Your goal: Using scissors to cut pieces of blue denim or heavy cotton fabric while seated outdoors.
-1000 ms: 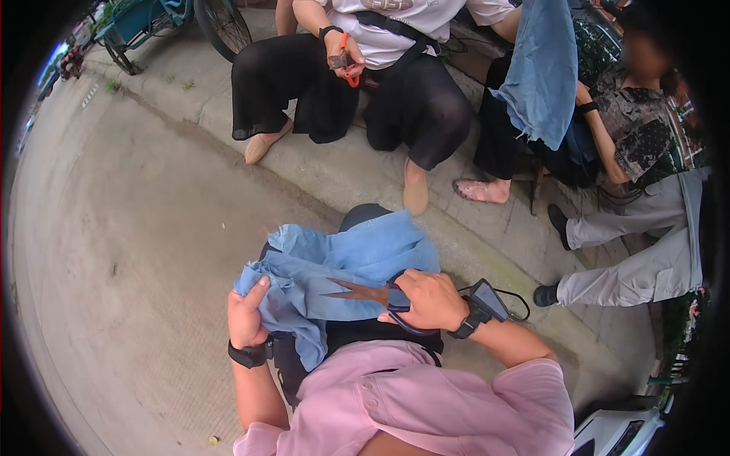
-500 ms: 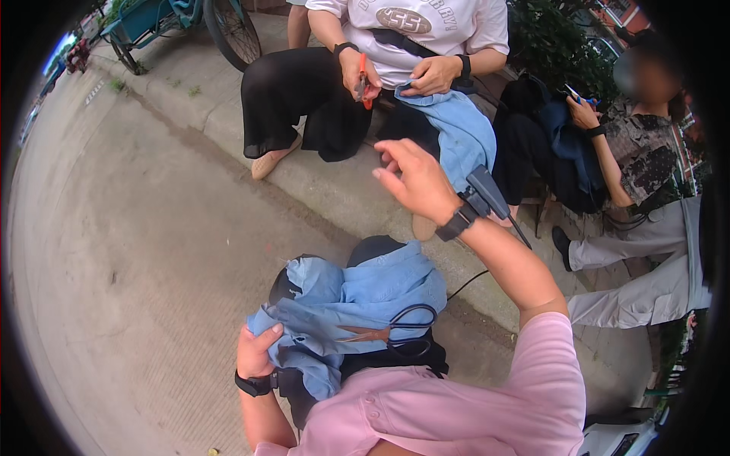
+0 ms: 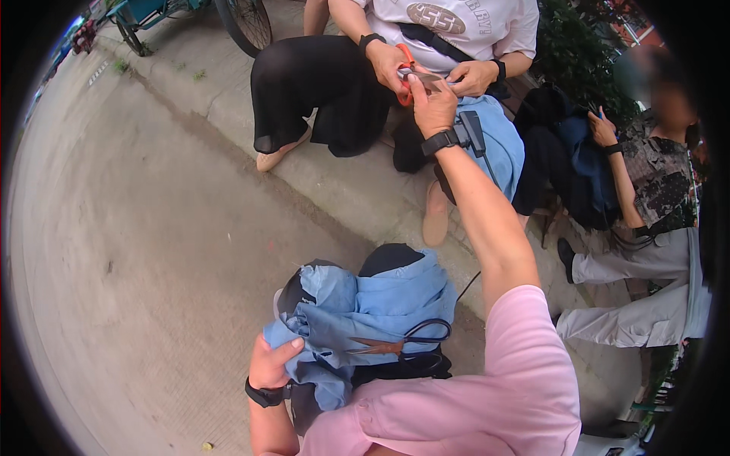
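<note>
Concrete ground [image 3: 152, 266] fills most of our view, sweeping around the left side from eleven o'clock down to seven. Up at half past twelve we have a seated co-worker [image 3: 471, 42] in a white shirt and wide black trousers, facing us. Down at six o'clock, spread over our own knees, lies the crumpled light-blue cloth [image 3: 403, 296]. A second blue cloth [image 3: 502, 148] hangs over the co-worker's lap at two o'clock. On our cloth rest the scissors [image 3: 388, 346], brown blades aiming at nine o'clock, dark looped handles toward three, no hand on them! Over to our right hand [image 3: 435, 110], stretched to one o'clock: fingers bent, partly closed, right among the co-worker's hands; we cannot tell whether it grips anything. At seven o'clock our left hand [image 3: 272, 363] is closed, pinching the cloth's near-left edge under its thumb. And smallest, orange-handled cutters [image 3: 403, 95] in the co-worker's hand, just beside our right fingertips.
</note>
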Action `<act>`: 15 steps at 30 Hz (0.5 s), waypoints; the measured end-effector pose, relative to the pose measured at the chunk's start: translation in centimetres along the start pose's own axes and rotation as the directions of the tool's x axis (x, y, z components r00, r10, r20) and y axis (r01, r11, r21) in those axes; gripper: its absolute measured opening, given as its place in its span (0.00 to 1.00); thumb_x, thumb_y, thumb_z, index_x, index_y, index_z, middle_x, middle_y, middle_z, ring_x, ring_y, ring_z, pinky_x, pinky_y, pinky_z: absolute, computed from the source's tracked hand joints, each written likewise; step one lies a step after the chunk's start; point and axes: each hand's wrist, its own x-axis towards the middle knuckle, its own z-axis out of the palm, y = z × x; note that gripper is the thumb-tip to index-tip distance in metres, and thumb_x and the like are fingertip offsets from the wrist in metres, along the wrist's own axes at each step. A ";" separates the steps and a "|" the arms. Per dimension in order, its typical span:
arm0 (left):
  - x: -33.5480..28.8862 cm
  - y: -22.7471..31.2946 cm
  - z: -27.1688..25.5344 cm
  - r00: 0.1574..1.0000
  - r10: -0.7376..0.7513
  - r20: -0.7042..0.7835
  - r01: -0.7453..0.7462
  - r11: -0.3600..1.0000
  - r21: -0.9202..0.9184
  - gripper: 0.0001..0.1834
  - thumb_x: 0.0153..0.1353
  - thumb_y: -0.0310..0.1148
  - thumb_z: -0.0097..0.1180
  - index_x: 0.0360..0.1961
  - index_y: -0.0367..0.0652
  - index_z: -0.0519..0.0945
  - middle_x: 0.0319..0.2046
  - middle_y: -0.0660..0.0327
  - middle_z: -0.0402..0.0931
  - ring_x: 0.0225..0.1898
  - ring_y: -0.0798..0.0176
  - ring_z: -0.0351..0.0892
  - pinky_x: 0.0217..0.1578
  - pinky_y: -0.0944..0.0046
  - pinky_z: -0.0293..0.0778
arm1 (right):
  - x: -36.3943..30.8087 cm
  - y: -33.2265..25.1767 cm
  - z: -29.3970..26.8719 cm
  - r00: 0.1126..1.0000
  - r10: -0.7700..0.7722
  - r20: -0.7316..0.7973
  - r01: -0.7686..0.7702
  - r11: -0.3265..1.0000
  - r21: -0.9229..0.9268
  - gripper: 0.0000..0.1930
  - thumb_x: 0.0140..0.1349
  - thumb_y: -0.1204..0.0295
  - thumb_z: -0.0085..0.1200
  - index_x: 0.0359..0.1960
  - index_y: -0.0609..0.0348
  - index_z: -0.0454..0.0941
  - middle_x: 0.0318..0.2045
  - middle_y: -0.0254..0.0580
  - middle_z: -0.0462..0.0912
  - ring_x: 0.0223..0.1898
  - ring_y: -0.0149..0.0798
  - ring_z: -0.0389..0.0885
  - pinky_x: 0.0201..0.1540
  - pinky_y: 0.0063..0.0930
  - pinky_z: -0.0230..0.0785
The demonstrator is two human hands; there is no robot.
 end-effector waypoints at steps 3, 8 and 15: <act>0.2 0.1 0.6 0.999 0.005 0.036 -0.005 1.000 0.012 0.22 0.51 0.26 0.61 0.48 0.33 0.74 0.43 0.56 0.78 0.43 0.60 0.79 0.47 0.60 0.73 | 1.1 -3.5 -4.7 0.997 -0.026 0.069 0.025 0.999 0.021 0.10 0.62 0.69 0.54 0.38 0.61 0.82 0.32 0.44 0.83 0.33 0.40 0.81 0.37 0.29 0.71; -0.6 -0.5 1.2 0.999 -0.006 0.050 0.004 1.000 0.025 0.23 0.52 0.25 0.60 0.51 0.34 0.72 0.44 0.57 0.78 0.45 0.61 0.78 0.49 0.60 0.72 | 0.4 -9.5 -12.1 0.987 -0.145 0.076 0.138 0.987 0.080 0.09 0.65 0.73 0.51 0.37 0.67 0.81 0.32 0.43 0.83 0.31 0.32 0.80 0.35 0.25 0.70; -1.4 -1.1 2.4 1.000 -0.003 0.015 0.003 1.000 0.008 0.17 0.56 0.24 0.59 0.47 0.38 0.75 0.41 0.63 0.78 0.41 0.68 0.77 0.44 0.65 0.72 | -7.2 -16.6 -24.6 0.540 0.467 0.700 -0.793 0.562 0.236 0.19 0.70 0.62 0.42 0.27 0.64 0.77 0.22 0.37 0.77 0.21 0.28 0.76 0.26 0.21 0.67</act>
